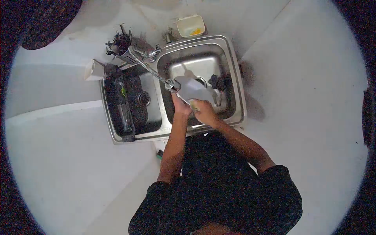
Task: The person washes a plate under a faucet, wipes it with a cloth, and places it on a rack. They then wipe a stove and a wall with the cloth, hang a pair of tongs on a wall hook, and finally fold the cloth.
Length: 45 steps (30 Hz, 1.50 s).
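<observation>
A pale, whitish piece of dishware (196,89), perhaps a plate or lid, is held over the right sink basin (176,58). My left hand (181,105) grips its near left edge from below. Against its lower edge, my right hand (205,111) is closed around a small yellowish sponge (193,105). The spray head of the faucet (172,85) hangs just over the dish's left side. Right of the dish, a dark bundle (216,81) and a clear glass or cup (217,97) lie in the basin.
The left basin (150,84) holds a clear container (125,117). A cutlery basket (128,56) stands behind it, near the coiled faucet hose (147,66). A white holder (190,26) with something yellow is at the back wall, and a white box (94,70) is at the left.
</observation>
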{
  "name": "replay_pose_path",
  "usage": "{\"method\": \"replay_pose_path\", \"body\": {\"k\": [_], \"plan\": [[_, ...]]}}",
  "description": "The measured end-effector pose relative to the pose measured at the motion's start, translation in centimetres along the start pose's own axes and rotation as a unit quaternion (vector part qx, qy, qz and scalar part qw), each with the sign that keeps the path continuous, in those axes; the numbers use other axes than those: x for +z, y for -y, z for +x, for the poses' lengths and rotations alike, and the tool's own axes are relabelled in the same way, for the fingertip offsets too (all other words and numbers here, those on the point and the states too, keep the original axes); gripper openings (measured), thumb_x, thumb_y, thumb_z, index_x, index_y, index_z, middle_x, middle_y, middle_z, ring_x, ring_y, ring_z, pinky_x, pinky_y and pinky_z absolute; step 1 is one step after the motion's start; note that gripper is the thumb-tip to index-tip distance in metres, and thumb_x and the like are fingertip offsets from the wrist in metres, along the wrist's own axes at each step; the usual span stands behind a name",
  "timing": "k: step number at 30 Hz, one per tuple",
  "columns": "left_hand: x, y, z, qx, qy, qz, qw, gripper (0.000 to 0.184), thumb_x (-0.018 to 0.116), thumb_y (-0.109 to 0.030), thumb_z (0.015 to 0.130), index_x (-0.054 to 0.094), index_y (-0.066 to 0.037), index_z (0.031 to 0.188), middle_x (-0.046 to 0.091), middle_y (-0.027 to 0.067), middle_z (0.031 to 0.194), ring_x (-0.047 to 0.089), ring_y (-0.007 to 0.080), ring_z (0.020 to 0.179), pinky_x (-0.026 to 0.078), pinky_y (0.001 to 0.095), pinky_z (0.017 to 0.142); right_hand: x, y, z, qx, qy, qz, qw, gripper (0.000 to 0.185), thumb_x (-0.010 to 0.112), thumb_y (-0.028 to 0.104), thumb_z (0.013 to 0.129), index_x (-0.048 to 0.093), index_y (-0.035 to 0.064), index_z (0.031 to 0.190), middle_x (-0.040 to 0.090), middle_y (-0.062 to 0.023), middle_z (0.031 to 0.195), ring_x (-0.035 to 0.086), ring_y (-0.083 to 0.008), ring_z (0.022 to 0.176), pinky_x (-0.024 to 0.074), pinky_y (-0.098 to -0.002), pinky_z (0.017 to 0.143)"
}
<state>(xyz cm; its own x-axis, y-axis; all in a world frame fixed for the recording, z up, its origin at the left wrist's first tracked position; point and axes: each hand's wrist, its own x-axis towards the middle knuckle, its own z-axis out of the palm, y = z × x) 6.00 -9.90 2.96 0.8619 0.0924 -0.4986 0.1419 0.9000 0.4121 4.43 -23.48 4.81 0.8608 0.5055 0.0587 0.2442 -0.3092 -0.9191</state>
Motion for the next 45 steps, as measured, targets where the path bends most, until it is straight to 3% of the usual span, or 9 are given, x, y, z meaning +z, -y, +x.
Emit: {"method": "replay_pose_path", "body": {"k": [7, 13, 21, 27, 30, 35, 39, 42, 45], "plan": [[-3.4, 0.2, -0.6, 0.020, -0.056, 0.085, 0.995, 0.044, 0.049, -0.041, 0.096, 0.054, -0.009, 0.125, 0.062, 0.0089, 0.117, 0.061, 0.0274, 0.104, 0.049, 0.0428, 0.091, 0.6, 0.3, 0.1, 0.035, 0.123, -0.141, 0.982, 0.039, 0.060, 0.008, 0.080, 0.058, -0.0012, 0.118, 0.058, -0.0233, 0.123, 0.054, -0.0398, 0.116, 0.0444, -0.0464, 0.097], [-6.4, -0.4, -0.7, -0.006, -0.048, 0.044, 0.998, 0.037, 0.048, -0.034, 0.099, 0.052, -0.008, 0.126, 0.063, 0.0105, 0.115, 0.062, 0.0275, 0.105, 0.050, 0.0452, 0.092, -0.6, -1.4, 0.0, -0.044, 0.228, -0.215, 0.949, 0.064, 0.055, 0.044, 0.091, 0.045, -0.0005, 0.135, 0.038, -0.0230, 0.146, 0.034, -0.0388, 0.137, 0.0300, -0.0534, 0.109], [-5.6, 1.7, -1.9, -0.012, -0.122, 0.202, 0.972, 0.053, 0.043, -0.047, 0.100, 0.045, -0.007, 0.135, 0.058, 0.0127, 0.123, 0.060, 0.0286, 0.109, 0.051, 0.0479, 0.091, 0.7, -5.3, 4.2, 0.030, -0.047, -0.291, 0.955, 0.070, 0.059, 0.028, 0.088, 0.031, -0.0133, 0.138, 0.031, -0.0309, 0.146, 0.027, -0.0438, 0.139, 0.0214, -0.0544, 0.113], [-5.3, 0.6, -1.9, 0.074, -0.096, 0.154, 0.981, 0.060, 0.034, -0.056, 0.100, 0.047, -0.006, 0.130, 0.060, 0.0098, 0.117, 0.059, 0.0245, 0.106, 0.050, 0.0403, 0.089, 3.5, 0.4, 2.5, -0.101, 0.132, -0.095, 0.981, 0.058, 0.056, 0.010, 0.082, 0.041, -0.0089, 0.134, 0.040, -0.0276, 0.142, 0.033, -0.0388, 0.138, 0.0271, -0.0455, 0.114], [-5.7, -1.7, -1.8, 0.055, -0.104, 0.140, 0.983, 0.056, 0.035, -0.054, 0.100, 0.051, -0.005, 0.123, 0.061, 0.0103, 0.115, 0.061, 0.0232, 0.101, 0.052, 0.0398, 0.083, 1.9, -1.2, 0.9, -0.138, 0.259, -0.166, 0.942, 0.052, 0.057, 0.011, 0.082, 0.049, -0.0026, 0.131, 0.043, -0.0253, 0.141, 0.035, -0.0374, 0.137, 0.0294, -0.0430, 0.114], [-4.3, -1.8, -2.4, 0.078, -0.200, 0.261, 0.941, 0.040, 0.058, -0.033, 0.095, 0.053, -0.002, 0.119, 0.064, 0.0126, 0.107, 0.063, 0.0251, 0.092, 0.054, 0.0415, 0.078, -4.8, -2.9, 1.6, -0.051, 0.151, -0.364, 0.918, 0.054, 0.057, 0.025, 0.089, 0.046, -0.0009, 0.135, 0.038, -0.0234, 0.145, 0.030, -0.0369, 0.139, 0.0247, -0.0579, 0.110], [-3.7, 0.0, -2.8, 0.027, -0.199, 0.369, 0.907, 0.041, 0.071, -0.012, 0.086, 0.052, 0.001, 0.121, 0.064, 0.0130, 0.107, 0.064, 0.0251, 0.090, 0.054, 0.0413, 0.077, -3.3, -7.6, 3.2, -0.044, -0.084, -0.402, 0.911, 0.062, 0.057, 0.025, 0.088, 0.037, -0.0027, 0.141, 0.039, -0.0284, 0.141, 0.031, -0.0414, 0.138, 0.0254, -0.0577, 0.109], [-2.8, 1.1, -2.7, 0.033, -0.138, 0.415, 0.899, 0.043, 0.066, -0.022, 0.091, 0.051, 0.002, 0.123, 0.064, 0.0139, 0.109, 0.064, 0.0251, 0.091, 0.054, 0.0411, 0.077, 1.4, -9.5, 4.3, -0.054, -0.135, -0.305, 0.941, 0.059, 0.055, 0.017, 0.088, 0.037, -0.0041, 0.140, 0.040, -0.0298, 0.140, 0.032, -0.0431, 0.136, 0.0256, -0.0547, 0.111], [-6.7, 1.5, -0.3, 0.010, -0.172, 0.228, 0.958, 0.050, 0.057, -0.037, 0.096, 0.049, 0.002, 0.126, 0.063, 0.0140, 0.109, 0.063, 0.0261, 0.093, 0.054, 0.0411, 0.077, 3.3, -4.8, 2.9, -0.110, 0.029, -0.207, 0.972, 0.052, 0.054, 0.009, 0.085, 0.044, -0.0058, 0.133, 0.044, -0.0292, 0.137, 0.039, -0.0407, 0.132, 0.0287, -0.0492, 0.112]]}}
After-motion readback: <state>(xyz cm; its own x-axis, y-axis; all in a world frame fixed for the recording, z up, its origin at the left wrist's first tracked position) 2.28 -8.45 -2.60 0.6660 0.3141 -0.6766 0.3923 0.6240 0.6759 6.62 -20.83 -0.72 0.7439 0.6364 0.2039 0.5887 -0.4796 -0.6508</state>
